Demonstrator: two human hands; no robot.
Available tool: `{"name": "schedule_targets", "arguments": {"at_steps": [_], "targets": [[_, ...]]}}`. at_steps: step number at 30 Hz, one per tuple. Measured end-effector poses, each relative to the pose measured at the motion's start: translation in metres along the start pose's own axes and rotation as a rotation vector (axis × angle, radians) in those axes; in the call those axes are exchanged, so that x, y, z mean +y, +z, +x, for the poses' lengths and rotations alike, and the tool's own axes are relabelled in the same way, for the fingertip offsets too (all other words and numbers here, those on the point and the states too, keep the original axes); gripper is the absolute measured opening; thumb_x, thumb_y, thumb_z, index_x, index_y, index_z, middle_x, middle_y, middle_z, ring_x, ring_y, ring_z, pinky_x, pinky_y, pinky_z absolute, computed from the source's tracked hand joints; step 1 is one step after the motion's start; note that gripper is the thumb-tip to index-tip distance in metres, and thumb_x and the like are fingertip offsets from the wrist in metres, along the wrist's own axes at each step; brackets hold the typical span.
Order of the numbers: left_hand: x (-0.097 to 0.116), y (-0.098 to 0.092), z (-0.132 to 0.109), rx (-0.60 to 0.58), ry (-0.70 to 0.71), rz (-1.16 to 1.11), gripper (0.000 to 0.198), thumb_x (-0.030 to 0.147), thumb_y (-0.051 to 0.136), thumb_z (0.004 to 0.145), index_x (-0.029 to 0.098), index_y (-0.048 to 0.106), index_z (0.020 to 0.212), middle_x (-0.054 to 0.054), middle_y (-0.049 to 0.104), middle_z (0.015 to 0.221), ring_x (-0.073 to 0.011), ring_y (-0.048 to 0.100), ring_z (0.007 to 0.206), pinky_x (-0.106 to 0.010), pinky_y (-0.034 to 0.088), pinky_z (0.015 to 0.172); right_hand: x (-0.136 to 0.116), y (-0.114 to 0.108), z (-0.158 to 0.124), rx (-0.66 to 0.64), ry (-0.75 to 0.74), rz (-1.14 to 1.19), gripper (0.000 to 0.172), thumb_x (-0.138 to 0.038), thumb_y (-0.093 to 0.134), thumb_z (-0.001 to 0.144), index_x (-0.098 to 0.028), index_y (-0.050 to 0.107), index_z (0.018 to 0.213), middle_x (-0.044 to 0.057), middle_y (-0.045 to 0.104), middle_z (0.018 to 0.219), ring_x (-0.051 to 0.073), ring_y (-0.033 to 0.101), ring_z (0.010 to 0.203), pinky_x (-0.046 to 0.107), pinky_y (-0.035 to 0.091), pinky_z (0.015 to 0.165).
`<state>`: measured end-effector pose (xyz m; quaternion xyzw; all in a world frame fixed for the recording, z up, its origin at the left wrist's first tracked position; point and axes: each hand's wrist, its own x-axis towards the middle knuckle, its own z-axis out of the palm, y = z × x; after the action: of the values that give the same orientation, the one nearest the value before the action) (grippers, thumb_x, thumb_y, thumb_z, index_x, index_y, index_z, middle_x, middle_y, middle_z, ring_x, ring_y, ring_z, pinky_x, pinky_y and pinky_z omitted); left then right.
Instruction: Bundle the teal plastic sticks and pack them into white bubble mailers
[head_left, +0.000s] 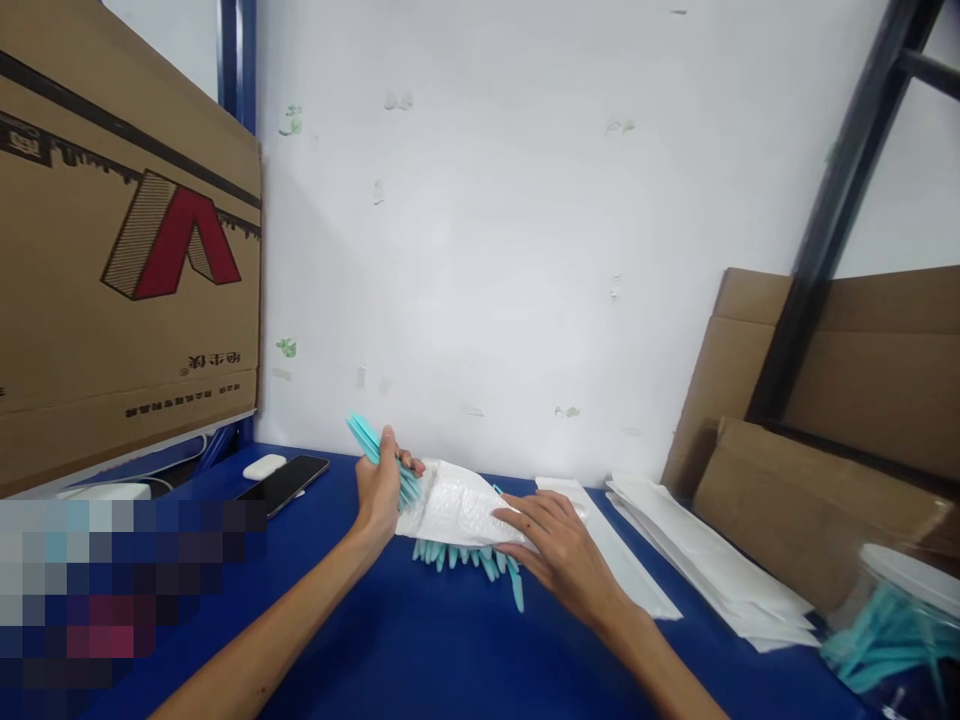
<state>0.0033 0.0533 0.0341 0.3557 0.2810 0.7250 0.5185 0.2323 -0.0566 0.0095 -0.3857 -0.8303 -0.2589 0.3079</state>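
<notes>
My left hand (pixel 380 488) is closed around a bundle of thin teal plastic sticks (pixel 364 437), their ends pointing up to the left. The lower ends of the bundle are at the left end of a white bubble mailer (pixel 461 503); whether they are inside it I cannot tell. My right hand (pixel 551 540) grips the mailer's right end, fingers over the top and thumb lower down. Beneath the mailer, several more teal sticks (pixel 491 565) lie on the blue table (pixel 420 650), their rounded tips toward me. Their other ends are hidden under the mailer.
White flat mailers (pixel 697 560) and a white strip (pixel 615 550) lie at right. A clear tub (pixel 900 620) holds more teal sticks. Cardboard (pixel 817 510) leans behind it. A phone (pixel 289 482), a white case (pixel 264 466) and a large carton (pixel 127 250) are at left.
</notes>
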Motion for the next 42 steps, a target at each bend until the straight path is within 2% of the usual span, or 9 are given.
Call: {"name": "schedule_targets", "arguments": {"at_steps": [6,11,17,20,22,26,32,35,42], "targets": [[0.002,0.004,-0.004,0.013,-0.035,-0.032,0.043,0.052,0.071,0.079,0.02,0.046,0.066,0.006,0.05,0.051,-0.0127,0.059,0.049,-0.024,0.05,0.054,-0.01,0.003,0.002,-0.014,0.02,0.035,0.034,-0.03,0.058,0.098,-0.025,0.054,0.131,0.009,0.067,0.126,0.026,0.062,0.11,0.046,0.042,0.098],[-0.009,0.0,0.002,0.072,-0.057,-0.045,0.038,0.047,0.07,0.081,0.019,0.049,0.066,0.003,0.059,0.057,-0.0195,0.073,0.078,-0.024,0.055,0.07,-0.017,0.005,0.006,-0.065,0.025,0.013,0.03,-0.034,0.055,0.099,-0.026,0.056,0.128,0.009,0.067,0.128,0.026,0.062,0.109,0.047,0.042,0.098],[-0.019,-0.011,0.015,0.06,-0.058,0.073,0.038,0.054,0.062,0.086,0.02,0.05,0.073,-0.007,0.076,0.082,-0.0218,0.074,0.082,-0.026,0.054,0.067,-0.017,0.003,0.006,-0.015,0.03,-0.009,0.029,-0.031,0.056,0.099,-0.025,0.057,0.128,0.008,0.067,0.127,0.024,0.061,0.109,0.045,0.042,0.098],[-0.016,-0.01,0.013,0.056,-0.111,0.033,0.037,0.051,0.055,0.093,0.02,0.047,0.074,-0.01,0.077,0.082,-0.0234,0.075,0.081,-0.029,0.056,0.069,-0.017,0.003,0.005,0.063,0.017,-0.007,0.03,-0.028,0.06,0.097,-0.023,0.058,0.126,0.007,0.068,0.124,0.023,0.062,0.108,0.044,0.042,0.097],[-0.012,-0.007,0.008,0.041,-0.194,0.003,0.036,0.047,0.05,0.098,0.02,0.046,0.073,-0.012,0.077,0.085,-0.0238,0.076,0.081,-0.03,0.057,0.069,-0.016,0.003,0.004,0.089,-0.005,-0.005,0.03,-0.025,0.061,0.097,-0.022,0.057,0.127,0.008,0.068,0.124,0.022,0.062,0.108,0.043,0.042,0.097],[-0.007,-0.003,0.002,-0.044,-0.302,0.022,0.037,0.048,0.048,0.099,0.02,0.045,0.075,-0.016,0.077,0.092,-0.0252,0.076,0.084,-0.031,0.057,0.069,-0.015,0.004,0.004,0.1,-0.037,-0.02,0.03,-0.023,0.061,0.096,-0.02,0.058,0.126,0.009,0.069,0.122,0.024,0.063,0.107,0.044,0.043,0.096],[-0.013,-0.009,0.008,-0.07,-0.357,-0.04,0.037,0.047,0.046,0.1,0.021,0.044,0.074,-0.015,0.076,0.099,-0.0225,0.074,0.09,-0.027,0.055,0.069,-0.012,0.001,0.003,0.106,-0.031,-0.008,0.032,-0.021,0.062,0.096,-0.02,0.056,0.127,0.01,0.069,0.122,0.024,0.062,0.108,0.045,0.044,0.095],[-0.013,-0.012,0.012,-0.051,-0.379,-0.072,0.037,0.045,0.04,0.103,0.021,0.042,0.074,-0.013,0.076,0.102,-0.0225,0.074,0.091,-0.029,0.055,0.069,-0.01,0.0,0.002,0.095,-0.02,-0.015,0.033,-0.02,0.062,0.095,-0.021,0.056,0.127,0.01,0.068,0.123,0.025,0.062,0.109,0.046,0.044,0.095],[-0.009,-0.01,0.012,-0.034,-0.33,-0.083,0.038,0.044,0.036,0.104,0.022,0.041,0.074,-0.011,0.075,0.101,-0.0225,0.074,0.091,-0.03,0.054,0.07,-0.015,0.005,0.001,0.043,0.011,0.026,0.031,-0.023,0.061,0.096,-0.023,0.056,0.127,0.009,0.067,0.124,0.025,0.061,0.11,0.046,0.044,0.095]]}}
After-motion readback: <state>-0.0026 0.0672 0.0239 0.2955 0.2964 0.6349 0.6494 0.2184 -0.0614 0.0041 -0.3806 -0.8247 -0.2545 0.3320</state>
